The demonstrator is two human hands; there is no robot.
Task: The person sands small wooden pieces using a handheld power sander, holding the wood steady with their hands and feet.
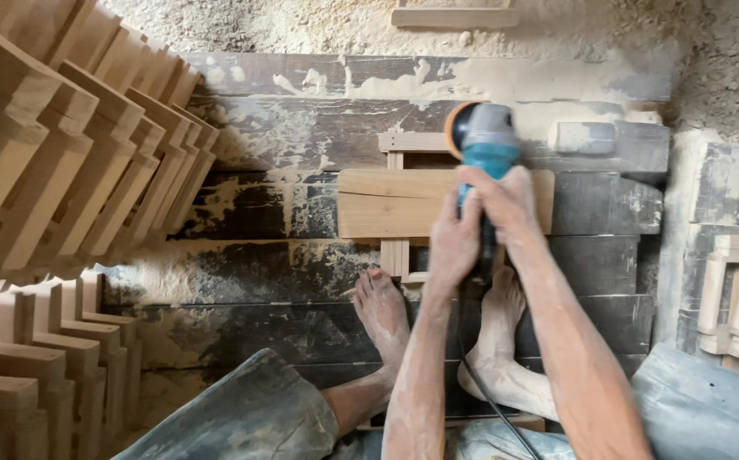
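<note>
Both hands clamp a teal angle grinder [482,145]: left hand [453,243] wrapped round its handle, right hand [506,200] closed over the body, its orange disc on a wooden frame [403,203] lying on dusty dark planks [267,213], bare feet [382,311] bracing the frame's near end

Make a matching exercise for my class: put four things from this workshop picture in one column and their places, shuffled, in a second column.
1. power sander
2. wooden frame
3. stacked wooden pieces
4. bare feet

A. piled at the left
B. held in both hands
C. lying flat on the dark planks
D. resting on the planks just below the frame

Pairs: 1-B, 2-C, 3-A, 4-D
</note>
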